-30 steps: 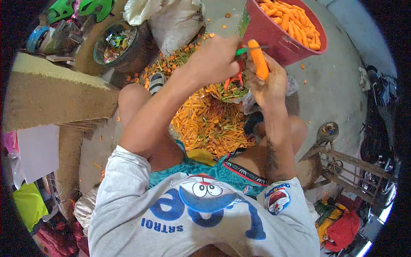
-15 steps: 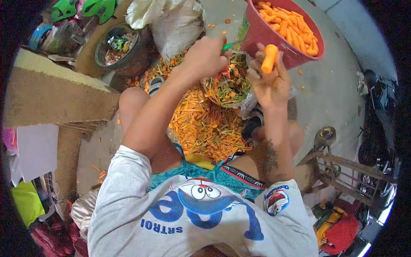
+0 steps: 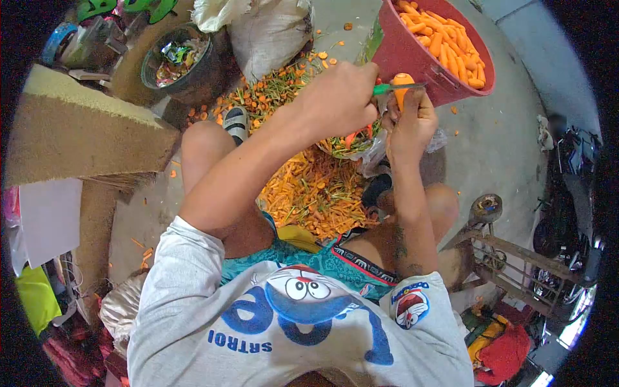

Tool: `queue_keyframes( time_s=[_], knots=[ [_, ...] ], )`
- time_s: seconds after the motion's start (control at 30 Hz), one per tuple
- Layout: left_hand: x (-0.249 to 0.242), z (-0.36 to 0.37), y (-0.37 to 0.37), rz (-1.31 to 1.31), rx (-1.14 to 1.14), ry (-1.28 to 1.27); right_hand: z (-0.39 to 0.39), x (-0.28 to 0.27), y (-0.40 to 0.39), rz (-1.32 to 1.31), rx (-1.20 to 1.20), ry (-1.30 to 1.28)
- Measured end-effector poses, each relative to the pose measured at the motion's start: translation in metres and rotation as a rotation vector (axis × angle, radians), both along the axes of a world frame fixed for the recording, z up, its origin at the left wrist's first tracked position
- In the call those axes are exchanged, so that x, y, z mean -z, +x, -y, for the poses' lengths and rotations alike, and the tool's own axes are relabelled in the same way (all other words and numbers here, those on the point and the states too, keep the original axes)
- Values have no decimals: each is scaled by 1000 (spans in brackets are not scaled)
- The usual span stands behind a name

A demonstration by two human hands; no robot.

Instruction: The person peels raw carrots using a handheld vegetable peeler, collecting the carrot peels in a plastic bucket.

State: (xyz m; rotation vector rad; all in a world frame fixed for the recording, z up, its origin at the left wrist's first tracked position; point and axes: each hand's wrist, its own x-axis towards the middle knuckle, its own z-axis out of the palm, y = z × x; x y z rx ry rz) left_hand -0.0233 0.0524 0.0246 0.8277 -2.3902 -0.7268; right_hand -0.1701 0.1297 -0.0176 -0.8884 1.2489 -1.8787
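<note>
My left hand [image 3: 338, 100] grips a green-handled peeler [image 3: 387, 88] whose blade lies across the top of an orange carrot [image 3: 403, 82]. My right hand [image 3: 409, 126] holds that carrot upright from below, fingers wrapped around its lower part. Both hands hover over a plastic bag [image 3: 377, 151] holding green tops and peelings. Just beyond them stands a red tub [image 3: 400, 51] filled with peeled carrots [image 3: 445, 39]. A large pile of orange peelings [image 3: 316, 193] covers the floor between my knees.
A black bucket [image 3: 187, 64] with scraps and a white sack [image 3: 271, 32] stand at the far left. A sandal [image 3: 236, 122] lies by my left knee. A metal rack [image 3: 516, 258] and a motorbike [image 3: 567, 187] stand on the right. Bare concrete floor [image 3: 503, 135] shows beside the tub.
Half a second ago the right hand held the carrot up alone with the peeler hand lower; now the peeler is back against the carrot's top end.
</note>
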Motion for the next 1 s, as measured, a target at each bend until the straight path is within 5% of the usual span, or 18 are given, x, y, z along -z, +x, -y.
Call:
queue_keyframes(
  time_s=[0.17,0.27,0.33,0.4,0.47,0.57,0.63,0.77,0.83,0.9,0.97,1.0],
  knots=[
    [21,18,-3,-53,27,-64,-3,10,-5,-146,-15,-77],
    [25,52,6,436,-104,29,-1,0,-7,-81,-126,-97],
    [24,63,17,259,-149,3,5,-4,-12,32,22,-74],
    [19,70,33,36,-189,43,35,-18,-73,159,-71,66],
    [26,81,47,56,-218,-9,77,-24,-146,486,-197,-56],
    [23,85,59,87,-295,-44,111,-32,-163,796,-15,-21],
    [18,85,65,38,-300,-56,127,17,-163,253,-41,57],
    [20,96,69,73,-287,-89,127,149,-120,-50,-370,528],
    [19,99,72,61,-267,-71,114,208,-96,-372,-268,764],
    [19,105,78,57,-267,-98,108,302,-102,-386,-244,820],
    [16,106,84,56,-268,-116,91,349,-88,-1087,-72,637],
    [12,107,86,57,-261,-87,88,351,-79,-1084,-84,636]
  ],
)
